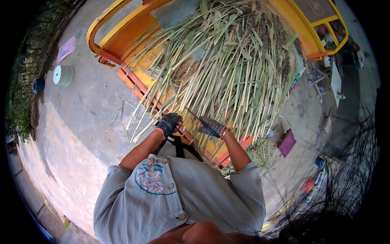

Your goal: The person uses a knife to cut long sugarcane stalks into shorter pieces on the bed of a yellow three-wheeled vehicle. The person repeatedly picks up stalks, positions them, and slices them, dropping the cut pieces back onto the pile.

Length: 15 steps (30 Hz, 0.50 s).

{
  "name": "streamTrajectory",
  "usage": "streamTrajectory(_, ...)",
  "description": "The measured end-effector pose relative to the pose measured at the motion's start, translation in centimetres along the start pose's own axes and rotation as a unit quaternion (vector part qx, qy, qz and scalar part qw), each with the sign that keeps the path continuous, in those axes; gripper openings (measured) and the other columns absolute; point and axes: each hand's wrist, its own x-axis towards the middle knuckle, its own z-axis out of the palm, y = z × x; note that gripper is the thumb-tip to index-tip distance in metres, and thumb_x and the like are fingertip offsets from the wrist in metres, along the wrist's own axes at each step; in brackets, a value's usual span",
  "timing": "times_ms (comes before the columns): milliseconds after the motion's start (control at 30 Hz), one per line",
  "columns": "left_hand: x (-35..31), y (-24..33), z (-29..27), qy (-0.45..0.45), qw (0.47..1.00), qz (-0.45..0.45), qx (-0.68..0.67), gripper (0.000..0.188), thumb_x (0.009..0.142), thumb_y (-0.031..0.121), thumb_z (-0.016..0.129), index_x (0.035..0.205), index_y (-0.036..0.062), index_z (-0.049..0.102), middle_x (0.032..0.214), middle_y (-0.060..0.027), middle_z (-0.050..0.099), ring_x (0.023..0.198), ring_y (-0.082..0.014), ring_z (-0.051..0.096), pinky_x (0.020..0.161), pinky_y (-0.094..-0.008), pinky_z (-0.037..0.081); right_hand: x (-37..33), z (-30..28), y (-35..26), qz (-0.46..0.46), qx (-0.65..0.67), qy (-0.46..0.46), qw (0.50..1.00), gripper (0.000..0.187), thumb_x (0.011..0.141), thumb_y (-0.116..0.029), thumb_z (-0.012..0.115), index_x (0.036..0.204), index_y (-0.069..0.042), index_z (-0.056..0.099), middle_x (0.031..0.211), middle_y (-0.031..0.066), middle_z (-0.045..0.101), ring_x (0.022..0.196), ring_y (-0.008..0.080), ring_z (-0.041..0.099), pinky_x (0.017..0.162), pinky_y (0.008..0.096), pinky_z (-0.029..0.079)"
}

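Note:
A big heap of cut green stalks (227, 77) with leaves and dark, bushy heads lies on a yellow cart bed (146, 67). Most of the cut ends point towards me. Close to the red near edge, my left hand (170, 123), in a dark knit glove, is closed; what its fingers pinch is too small to make out. My right hand (210, 126), gloved alike, grips a thin dark knife (197, 117). Its blade slants up and left towards the stalks, apart from my left hand. Part of the handle is hidden by the fingers.
Yellow rails (106, 18) rise on both sides of the bed. On the concrete floor at left stand a pale green round tub (63, 75) and a dark bucket (38, 85). A purple-red panel (287, 143) and loose leaves (260, 152) lie at right.

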Motion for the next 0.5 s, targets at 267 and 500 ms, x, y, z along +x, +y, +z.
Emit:
streamTrajectory(267,-1.2,1.0,0.4,-0.017,0.999,-0.032,0.011,0.009,0.083,0.014,0.055,0.082,0.0061,0.058,0.061,-0.0005,0.054,0.045,-0.0080,0.045,0.038,-0.0200,0.034,4.8,-1.8,-6.3,-0.003,-0.204,-0.095,0.974,0.044,0.076,-0.039,0.066,0.100,-0.005,0.053,0.089,0.0111,0.058,0.083,0.0260,0.057,0.077,0.0339,0.045)
streamTrajectory(500,-0.4,0.7,-1.3,-0.036,0.999,-0.024,0.014,0.011,0.083,0.016,0.055,0.081,0.0050,0.058,0.060,-0.0004,0.054,0.043,-0.0060,0.045,0.038,-0.0191,0.035,5.1,-1.4,-4.6,-0.051,-0.234,-0.019,0.971,0.040,0.072,-0.033,0.068,0.095,-0.004,0.053,0.081,0.0129,0.059,0.076,0.0291,0.058,0.066,0.0368,0.045)
